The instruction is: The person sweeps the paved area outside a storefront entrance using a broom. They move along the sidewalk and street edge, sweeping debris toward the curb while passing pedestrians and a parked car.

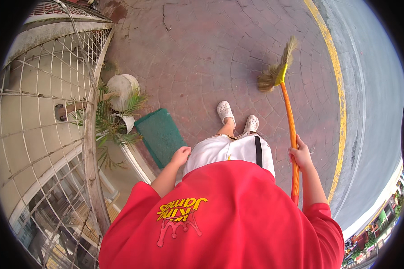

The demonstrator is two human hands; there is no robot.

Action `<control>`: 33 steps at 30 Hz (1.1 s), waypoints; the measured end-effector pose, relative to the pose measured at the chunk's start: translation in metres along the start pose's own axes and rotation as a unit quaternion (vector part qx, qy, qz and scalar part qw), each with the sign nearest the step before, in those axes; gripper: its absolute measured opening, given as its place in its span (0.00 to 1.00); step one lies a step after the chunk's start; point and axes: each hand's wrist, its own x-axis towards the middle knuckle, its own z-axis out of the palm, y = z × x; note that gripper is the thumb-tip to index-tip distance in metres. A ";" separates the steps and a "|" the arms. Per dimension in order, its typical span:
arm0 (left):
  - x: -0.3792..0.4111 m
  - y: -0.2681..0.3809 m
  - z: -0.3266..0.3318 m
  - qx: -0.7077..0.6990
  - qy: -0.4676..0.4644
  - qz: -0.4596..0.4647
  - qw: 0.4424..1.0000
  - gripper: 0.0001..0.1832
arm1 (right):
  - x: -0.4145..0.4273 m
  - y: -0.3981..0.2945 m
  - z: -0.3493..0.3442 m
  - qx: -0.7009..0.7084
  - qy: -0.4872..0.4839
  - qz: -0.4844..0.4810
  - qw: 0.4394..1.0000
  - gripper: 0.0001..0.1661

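My right hand (300, 154) is wrapped around the orange handle of a broom (288, 116). The broom slants away ahead of me, and a yellow-green collar (281, 74) joins the handle to its spread straw-coloured bristles (268, 78). Those bristles are at or just above the stamped paving (202, 60); I cannot tell if they touch. My left hand (180, 156) hangs by my left thigh, fingers curled in, with nothing visible in it. Near it on the ground lies a green mat (162, 136).
White clogs (225, 110) are on my feet. To the left stand a round whitish planter (124, 90), a leafy plant (107, 126), a small white pot (125, 121) and a wire-mesh fence (45, 111). A yellow painted line (340, 87) borders the grey road (377, 111) at right.
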 end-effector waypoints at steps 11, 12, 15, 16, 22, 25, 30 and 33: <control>-0.016 0.047 -0.003 -0.114 0.023 -0.052 0.992 0.15 | 0.103 -0.034 0.227 -0.285 -0.443 -0.068 0.847 0.25; -0.015 0.039 0.004 -0.093 0.019 -0.037 0.995 0.15 | 0.123 -0.042 0.262 -0.331 -0.440 -0.077 0.831 0.20; -0.026 0.050 0.019 0.068 0.031 0.013 0.997 0.15 | 0.176 -0.066 0.316 -0.244 -0.414 -0.057 0.875 0.22; -0.033 0.058 0.024 0.135 0.040 0.027 0.990 0.15 | 0.186 -0.080 0.310 -0.147 -0.404 -0.015 0.903 0.25; -0.027 0.069 0.032 -0.013 0.124 -0.003 0.992 0.13 | 0.234 -0.122 0.095 0.076 -0.231 0.053 0.969 0.27; -0.010 0.076 0.022 -0.015 0.158 -0.014 0.987 0.13 | 0.209 -0.134 -0.011 -0.027 -0.086 -0.014 0.996 0.25; 0.007 0.099 0.007 -0.018 0.154 -0.031 0.987 0.14 | 0.111 -0.165 -0.057 -0.033 -0.040 -0.024 0.998 0.40; 0.010 0.124 -0.004 0.021 0.206 -0.067 0.976 0.17 | 0.069 -0.181 -0.062 -0.022 -0.146 0.005 0.989 0.40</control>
